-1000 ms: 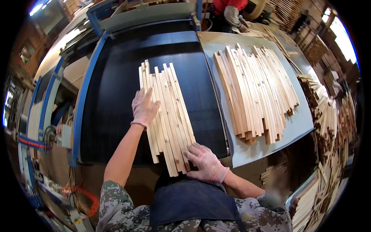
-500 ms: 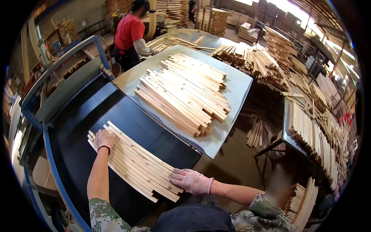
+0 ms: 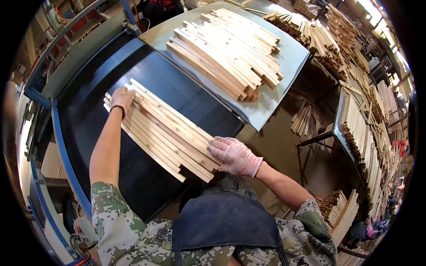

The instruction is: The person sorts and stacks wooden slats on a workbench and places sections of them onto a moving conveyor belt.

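Note:
A row of pale wooden strips [image 3: 162,128] lies side by side on a black, belt-like surface [image 3: 88,115], their ends uneven. My left hand [image 3: 122,98], in a knitted glove, closes over the strips' far-left ends, its fingers partly hidden. At the near-right ends, my right hand [image 3: 236,156], in a pinkish-white glove, grips the strips' edge with fingers bent against the wood; its thumb is hard to see. Beyond the black surface, a larger pile of wooden strips [image 3: 226,53] rests on a light-blue tabletop [image 3: 262,108].
A blue metal frame [image 3: 66,150] borders the black surface on the left. Stacked strips [image 3: 364,137] cover a side table at the right, with loose strips [image 3: 303,117] beneath nearby. More bundled wood [image 3: 344,213] stands at lower right. Another person [image 3: 162,8] is partly visible at the top.
My view has tilted down, so the scene sits higher. My left hand and the strips' left ends have shifted slightly away and left. My right hand stays at the near-right ends.

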{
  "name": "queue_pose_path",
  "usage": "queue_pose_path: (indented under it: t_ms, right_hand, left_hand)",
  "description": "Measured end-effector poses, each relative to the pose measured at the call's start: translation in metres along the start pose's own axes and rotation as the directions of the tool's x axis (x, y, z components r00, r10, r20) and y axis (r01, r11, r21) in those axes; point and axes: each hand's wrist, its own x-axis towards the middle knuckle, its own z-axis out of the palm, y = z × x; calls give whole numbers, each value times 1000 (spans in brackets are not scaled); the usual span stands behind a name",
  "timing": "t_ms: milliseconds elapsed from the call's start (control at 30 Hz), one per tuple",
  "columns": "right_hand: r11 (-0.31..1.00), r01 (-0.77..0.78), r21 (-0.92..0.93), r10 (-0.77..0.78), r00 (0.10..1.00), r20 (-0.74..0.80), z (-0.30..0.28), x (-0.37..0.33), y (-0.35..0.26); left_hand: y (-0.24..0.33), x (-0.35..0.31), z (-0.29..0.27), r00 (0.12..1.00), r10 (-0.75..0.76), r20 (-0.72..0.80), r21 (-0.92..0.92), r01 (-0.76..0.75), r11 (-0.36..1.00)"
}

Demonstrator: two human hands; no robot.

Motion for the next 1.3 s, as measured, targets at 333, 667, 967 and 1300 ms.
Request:
queue_pose_path:
  t_ms: [333,667,967,1300]
  right_hand:
    - [995,-43,87,47,998,-41,-27,-11,-11]
    - [104,-125,987,690,724,19,-24,-81,-15]
    - [-26,9,1000,744,668,14,-26,-146,-36]
    - [381,-457,804,747,665,23,-2,-255,-55]
  left_hand:
    - [19,-3,-43,997,-74,7,-233,73,970]
    - [29,-31,-58,984,12,176,-828,142,543]
    - [17,-7,17,870,383,310,-950,268,160]
    - [276,-137,53,845,535,-20,-874,-275,400]
